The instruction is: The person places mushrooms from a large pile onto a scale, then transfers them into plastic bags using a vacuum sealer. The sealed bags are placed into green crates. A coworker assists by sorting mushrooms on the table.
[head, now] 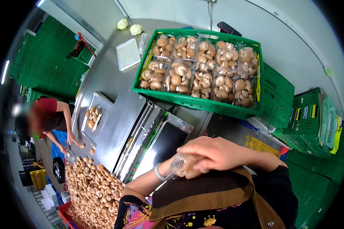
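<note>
A plastic-wrapped pack of brown mushrooms [186, 166] is held between both hands close to the apron. My right hand [215, 151] lies across its top, fingers together and thumb on the near side. Reaching in from the left, my left hand [169, 166] supports the pack from below; the pack and the right hand hide its fingers, and a pale bangle circles the wrist. Beyond the hands is a metal wrapping machine [117, 128] with a dark plate [169, 138]. Past it, a green crate [172, 98] holds several wrapped mushroom packs [176, 77].
Loose mushrooms [94, 191] are heaped at lower left. A metal tray [86, 123] bears a few mushrooms; a white tray [128, 54] lies near two cauliflower heads [136, 29]. A co-worker [53, 114] reaches over the table at left. Green crates [304, 120] are stacked right.
</note>
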The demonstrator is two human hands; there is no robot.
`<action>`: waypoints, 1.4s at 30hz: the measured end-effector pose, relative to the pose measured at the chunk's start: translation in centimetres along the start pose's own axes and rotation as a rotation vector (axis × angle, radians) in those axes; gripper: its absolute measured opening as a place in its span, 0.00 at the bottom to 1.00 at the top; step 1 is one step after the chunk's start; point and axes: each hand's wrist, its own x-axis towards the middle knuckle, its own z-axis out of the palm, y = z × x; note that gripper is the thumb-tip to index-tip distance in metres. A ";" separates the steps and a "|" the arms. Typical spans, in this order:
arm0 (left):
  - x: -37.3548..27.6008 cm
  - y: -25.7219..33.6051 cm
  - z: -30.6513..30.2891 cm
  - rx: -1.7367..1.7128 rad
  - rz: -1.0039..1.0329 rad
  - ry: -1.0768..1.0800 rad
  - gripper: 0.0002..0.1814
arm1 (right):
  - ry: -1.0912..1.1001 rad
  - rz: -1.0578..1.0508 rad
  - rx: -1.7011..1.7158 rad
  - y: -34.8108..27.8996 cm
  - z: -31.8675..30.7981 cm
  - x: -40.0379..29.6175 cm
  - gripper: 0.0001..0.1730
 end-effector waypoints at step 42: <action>-19.9 12.9 -26.7 0.942 0.629 1.414 0.16 | 0.747 0.037 -0.875 15.6 -3.3 12.0 0.35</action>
